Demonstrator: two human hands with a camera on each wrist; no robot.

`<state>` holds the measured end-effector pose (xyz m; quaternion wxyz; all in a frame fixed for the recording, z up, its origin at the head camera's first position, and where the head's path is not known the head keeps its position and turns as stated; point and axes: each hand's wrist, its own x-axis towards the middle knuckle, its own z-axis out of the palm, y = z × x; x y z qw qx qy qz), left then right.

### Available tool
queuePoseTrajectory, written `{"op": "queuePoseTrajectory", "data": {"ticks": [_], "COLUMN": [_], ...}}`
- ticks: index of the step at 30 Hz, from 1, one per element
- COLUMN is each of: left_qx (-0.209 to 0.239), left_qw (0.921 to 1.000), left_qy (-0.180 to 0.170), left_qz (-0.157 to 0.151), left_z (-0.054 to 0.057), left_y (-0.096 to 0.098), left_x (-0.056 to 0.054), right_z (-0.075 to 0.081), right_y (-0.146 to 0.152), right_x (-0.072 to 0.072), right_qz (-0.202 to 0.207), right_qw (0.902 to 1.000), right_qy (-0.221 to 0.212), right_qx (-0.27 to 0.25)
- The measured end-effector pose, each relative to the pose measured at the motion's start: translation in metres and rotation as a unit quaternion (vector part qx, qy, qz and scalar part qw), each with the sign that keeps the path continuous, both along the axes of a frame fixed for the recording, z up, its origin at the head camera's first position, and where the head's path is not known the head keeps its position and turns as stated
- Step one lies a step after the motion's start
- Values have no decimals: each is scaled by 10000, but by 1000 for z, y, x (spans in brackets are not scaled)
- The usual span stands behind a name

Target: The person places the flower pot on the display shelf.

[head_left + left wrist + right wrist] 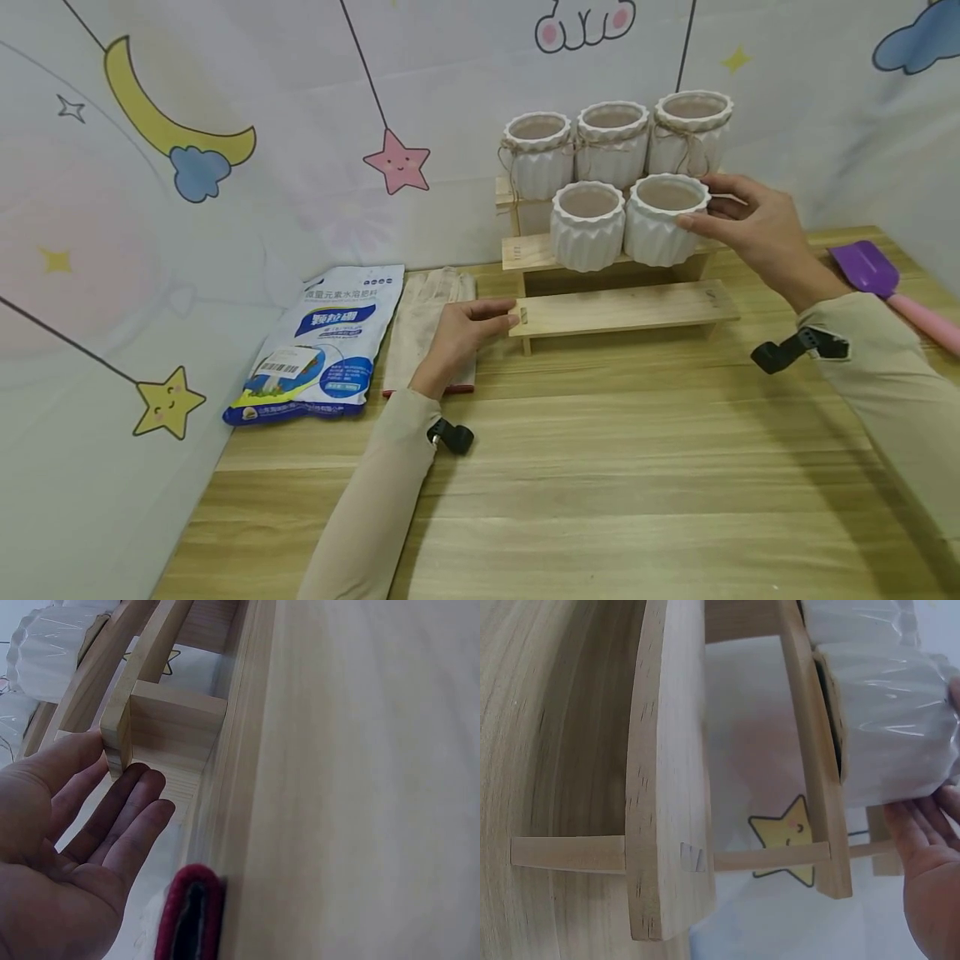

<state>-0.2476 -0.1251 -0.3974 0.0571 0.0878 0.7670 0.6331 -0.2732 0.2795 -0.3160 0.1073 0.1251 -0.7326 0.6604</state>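
Observation:
A three-tier wooden stand (622,310) is on the table against the backdrop. My left hand (467,337) pinches the left end of its lowest board, seen in the left wrist view with the board's end (118,735) at the thumb and fingertips. On the middle tier are two white ribbed pots, a left one (587,233) and a right one (660,233). My right hand (757,229) holds the right pot by its right side, thumb in front and fingers behind. In the right wrist view that pot (892,720) sits at the board's edge beside the fingers (911,832).
Behind, the top tier bears three white pots with twine, one being the middle pot (611,154). A fertilizer bag (322,342) and folded cloth gloves (420,333) lie left of the stand. A purple trowel (866,267) with a pink handle lies at right.

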Motion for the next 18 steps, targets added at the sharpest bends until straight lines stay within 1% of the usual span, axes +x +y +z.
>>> {"op": "queuePoseTrajectory", "data": {"ticks": [2, 4, 6, 8, 11, 13, 15, 18], "left_qx": [-45, -99, -195, -382, -750, -1078, -1277, -1534], "left_qw": [10000, 9999, 9998, 9992, 9968, 9932, 9901, 9839], "left_qy": [21, 44, 71, 135, 275, 428, 567, 875], "left_qz": [-2, -11, -8, -1, 19, 47, 97, 276], "left_z": [0, 0, 1, 3, 7, 10, 12, 17], "left_y": [1, 1, 2, 3, 3, 3, 0, -7], "left_x": [0, -1, -2, -2, -1, -1, 0, 0], "right_z": [0, 1, 1, 2, 3, 5, 6, 8], "right_y": [0, 0, 0, 1, 2, 5, 11, 26], "right_x": [0, 0, 0, 1, 6, 10, 15, 24], "right_qz": [-4, -47, -147, -258, -341, -308, -277, -348], "right_qw": [10000, 9999, 9993, 9971, 9916, 9889, 9853, 9741], "right_qy": [36, 62, 94, 127, 160, 167, 121, 65], "right_qx": [-26, 72, 336, 711, 1240, 1445, 1681, 2234]}}
